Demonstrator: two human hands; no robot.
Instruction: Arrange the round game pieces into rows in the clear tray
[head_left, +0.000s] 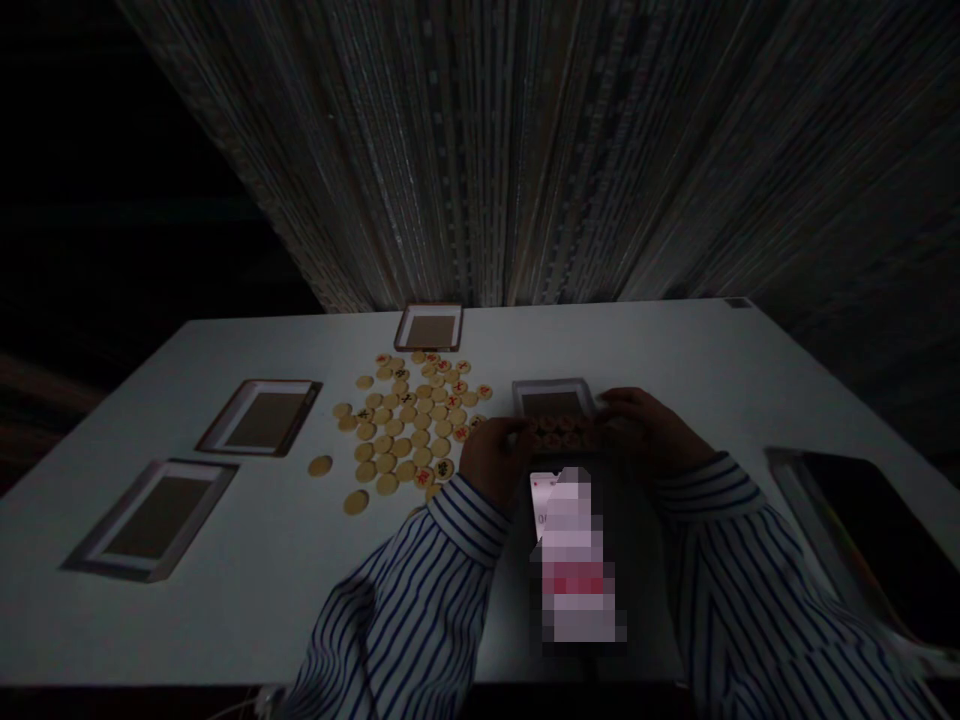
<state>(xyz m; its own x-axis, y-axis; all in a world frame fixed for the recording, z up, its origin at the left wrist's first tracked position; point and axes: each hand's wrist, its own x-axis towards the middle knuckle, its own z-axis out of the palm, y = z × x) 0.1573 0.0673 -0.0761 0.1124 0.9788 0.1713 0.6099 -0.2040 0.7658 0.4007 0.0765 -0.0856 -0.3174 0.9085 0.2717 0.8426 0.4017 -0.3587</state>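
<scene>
A shallow box [551,388] with a pale rim lies before me, with rows of round xiangqi pieces [561,432] in its near part. At its left side, my left hand [491,458] is closed, thumb and fingers at the end of the rows. My right hand [656,430] curls its fingers round the right side; shadow hides its thumb. Left of my hands spreads a heap of loose xiangqi pieces [405,420], some showing red or black characters, many plain side up. Just below the box is a lit phone [546,500], largely blurred out.
More shallow boxes lie on the white table [262,590]: one at the back [428,328], one at left [260,417] and one nearer me [152,520]. A dark tablet-like slab [870,530] lies at right. Behind the table hangs a string curtain [495,150]. The room is dim.
</scene>
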